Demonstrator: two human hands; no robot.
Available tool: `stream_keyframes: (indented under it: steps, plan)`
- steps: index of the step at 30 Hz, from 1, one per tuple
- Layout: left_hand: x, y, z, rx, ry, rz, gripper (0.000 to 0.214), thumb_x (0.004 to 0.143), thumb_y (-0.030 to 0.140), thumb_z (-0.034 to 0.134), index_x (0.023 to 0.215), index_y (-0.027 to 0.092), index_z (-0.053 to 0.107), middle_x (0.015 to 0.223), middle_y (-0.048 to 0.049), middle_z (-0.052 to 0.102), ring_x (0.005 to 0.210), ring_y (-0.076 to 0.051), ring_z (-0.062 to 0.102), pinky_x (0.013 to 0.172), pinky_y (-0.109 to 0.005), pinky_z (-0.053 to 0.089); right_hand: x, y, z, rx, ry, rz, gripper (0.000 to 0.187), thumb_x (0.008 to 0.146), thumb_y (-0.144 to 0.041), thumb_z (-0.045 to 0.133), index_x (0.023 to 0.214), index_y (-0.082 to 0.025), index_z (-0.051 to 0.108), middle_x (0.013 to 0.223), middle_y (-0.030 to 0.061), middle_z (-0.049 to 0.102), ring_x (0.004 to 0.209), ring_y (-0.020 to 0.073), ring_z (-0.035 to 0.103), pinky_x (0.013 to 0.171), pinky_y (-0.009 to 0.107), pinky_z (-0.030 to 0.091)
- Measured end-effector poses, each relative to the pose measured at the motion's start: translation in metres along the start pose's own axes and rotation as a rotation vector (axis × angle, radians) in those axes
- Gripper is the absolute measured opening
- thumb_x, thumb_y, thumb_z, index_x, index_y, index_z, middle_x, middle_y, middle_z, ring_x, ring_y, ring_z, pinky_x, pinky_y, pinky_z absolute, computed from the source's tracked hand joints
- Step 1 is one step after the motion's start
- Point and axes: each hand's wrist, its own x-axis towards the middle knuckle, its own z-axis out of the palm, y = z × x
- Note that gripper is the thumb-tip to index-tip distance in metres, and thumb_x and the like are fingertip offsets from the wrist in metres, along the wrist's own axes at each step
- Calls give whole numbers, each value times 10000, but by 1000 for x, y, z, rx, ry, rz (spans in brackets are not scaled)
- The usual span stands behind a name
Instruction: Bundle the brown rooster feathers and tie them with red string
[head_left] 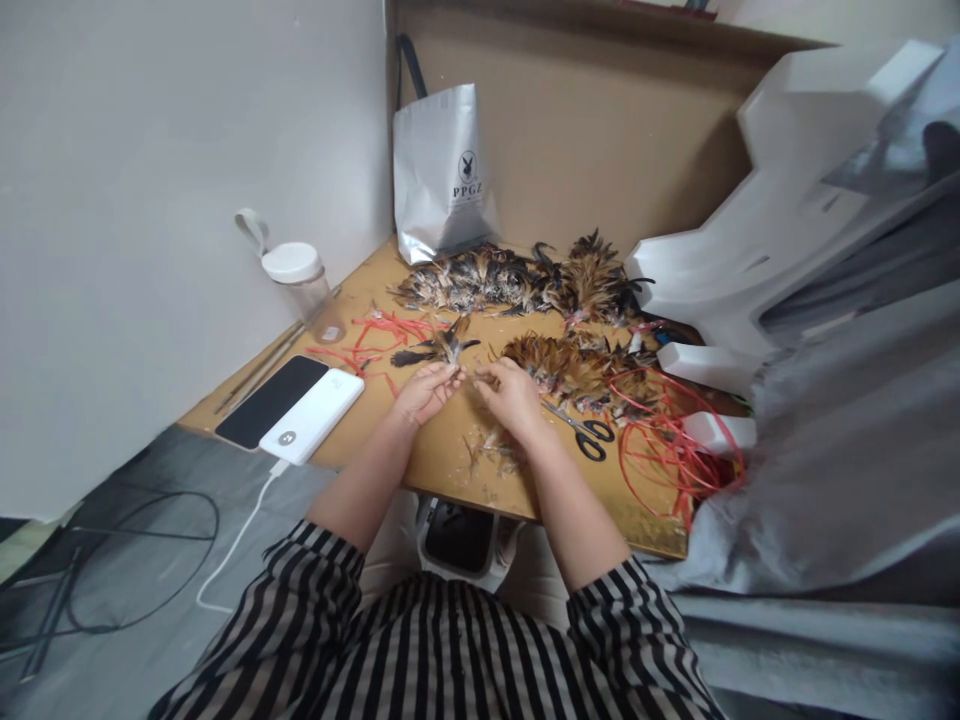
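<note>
My left hand (426, 390) and my right hand (511, 392) meet over the middle of a small wooden table (442, 470). The left hand's fingers are pinched on a small bundle of dark and brown feathers (439, 349) that fans out away from me. Fingers of my right hand are curled and pinched on a thin feather quill (480, 377) just beside the left fingertips. A few loose feather scraps (491, 452) lie on the table below my wrists.
Piles of brown feathers (517, 280) lie at the back and right (577, 365). Black scissors (589, 435), red cords (667, 440), a black phone (271, 400), a white power bank (313, 415), a lidded jar (300, 280) and a silver bag (442, 175) surround them. White foam pieces (750, 230) stand right.
</note>
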Motion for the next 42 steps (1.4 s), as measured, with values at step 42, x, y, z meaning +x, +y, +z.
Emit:
stream_keyframes:
  steps: [42]
  plan:
    - [-5,-5,10,196,40,-88,136,644,194,694,697,85,633,609,-41,631,498,-57,553,475,-145,396,7,11,52,939,155,320,186,644,-352,620,704,-177,601,625,-18,586,600,114,525,654,257,435]
